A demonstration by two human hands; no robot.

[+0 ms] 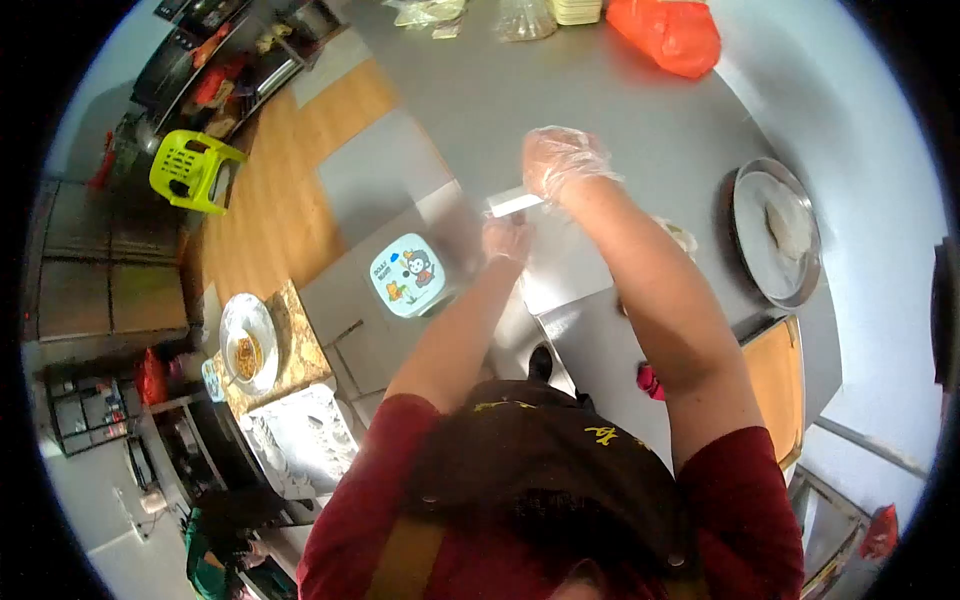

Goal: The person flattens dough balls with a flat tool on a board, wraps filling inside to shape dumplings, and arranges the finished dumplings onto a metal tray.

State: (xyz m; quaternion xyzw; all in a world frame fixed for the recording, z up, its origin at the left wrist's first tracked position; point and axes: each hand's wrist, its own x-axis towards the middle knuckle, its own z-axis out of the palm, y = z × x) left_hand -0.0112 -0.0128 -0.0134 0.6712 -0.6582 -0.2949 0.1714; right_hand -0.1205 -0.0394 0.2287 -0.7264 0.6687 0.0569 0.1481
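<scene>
Both my hands wear thin clear plastic gloves at the left edge of the grey metal table [480,110]. My right hand [562,162] is closed in a fist, and what lies inside it is hidden. Just below its knuckles sits a bright flat white strip [516,204], whose kind I cannot make out. Close under that strip is my left hand [507,240], its fingers blurred and partly hidden. A pale flat sheet or board [565,260] lies on the table beside both hands. Something whitish [678,236] shows partly behind my right forearm.
On the right stands a round metal pan [742,235] holding a pale lump [790,226], near a wood-coloured tray [775,380]. A red plastic bag [668,38] lies at the back. Leftward are a light-blue cartoon-printed lid [408,276], a bowl of brown food [262,318] and a yellow-green stool [195,170].
</scene>
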